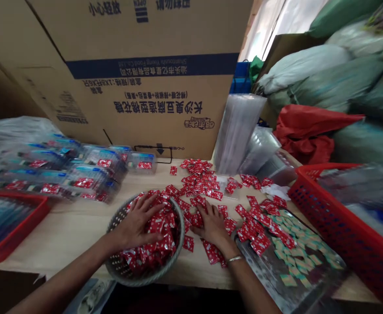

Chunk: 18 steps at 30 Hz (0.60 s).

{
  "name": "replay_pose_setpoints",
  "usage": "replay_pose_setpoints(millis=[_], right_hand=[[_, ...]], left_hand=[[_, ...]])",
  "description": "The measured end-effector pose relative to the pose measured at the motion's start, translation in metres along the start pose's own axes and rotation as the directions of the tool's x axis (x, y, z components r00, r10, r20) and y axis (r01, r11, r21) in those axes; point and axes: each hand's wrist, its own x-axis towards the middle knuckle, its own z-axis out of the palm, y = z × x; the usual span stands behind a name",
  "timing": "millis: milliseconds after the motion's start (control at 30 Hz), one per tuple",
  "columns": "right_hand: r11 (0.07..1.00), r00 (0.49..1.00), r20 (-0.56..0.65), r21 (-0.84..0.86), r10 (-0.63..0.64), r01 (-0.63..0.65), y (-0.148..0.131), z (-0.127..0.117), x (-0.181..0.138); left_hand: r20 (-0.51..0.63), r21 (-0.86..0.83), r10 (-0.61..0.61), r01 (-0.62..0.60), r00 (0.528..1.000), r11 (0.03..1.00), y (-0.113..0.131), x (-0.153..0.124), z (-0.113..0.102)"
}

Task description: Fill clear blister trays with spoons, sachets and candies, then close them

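Note:
My left hand [135, 226] lies with fingers spread on top of a heap of small red packets [160, 226]. These packets fill a round grey-green basket [180, 244] at the table's front. To the right of the basket, my right hand [213, 226] rests palm down on loose red packets [204, 183], its fingers apart. A bracelet circles that wrist. More red packets are strewn toward the back and right, some lying on a dark tray [263, 270] with many small pale green and yellow pieces [296, 257]. What lies under my palms is hidden.
A large cardboard box [165, 122] stands behind the table [76, 226]. Filled clear boxes [88, 179] are stacked at left, above a red bin [41, 205]. Clear plastic sleeves [237, 135] stand at back right, near a red basket [341, 231]. Sacks [338, 83] pile up beyond.

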Motion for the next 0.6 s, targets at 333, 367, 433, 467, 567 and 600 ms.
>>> replay_pose_setpoints(millis=[333,367,433,467,567,600], right_hand=[[0.936,0.919,-0.395,0.319,-0.01,0.148,0.013,0.011,0.027],[0.923,0.91,-0.414,0.354,0.01,0.151,0.014,0.009,0.029],[0.909,0.892,-0.449,0.39,0.049,0.146,0.012,0.001,0.03],[0.904,0.881,-0.468,0.403,0.068,0.144,0.008,-0.005,0.029],[0.854,0.857,-0.508,0.48,0.084,0.201,-0.024,-0.033,0.018],[0.799,0.855,-0.513,0.542,0.071,0.26,-0.04,-0.042,0.012]], left_hand=[[0.084,0.137,-0.1,0.088,0.991,0.987,0.008,-0.02,0.015],[0.083,0.15,-0.114,0.1,0.99,0.984,0.012,-0.017,0.013],[0.077,0.164,-0.123,0.11,0.989,0.98,0.018,-0.011,0.008],[0.068,0.163,-0.118,0.106,0.991,0.981,0.02,-0.009,0.006],[0.011,0.123,-0.087,0.085,0.996,0.989,0.018,-0.006,0.006],[-0.019,0.097,-0.089,0.09,0.996,0.991,0.014,-0.007,0.007]])
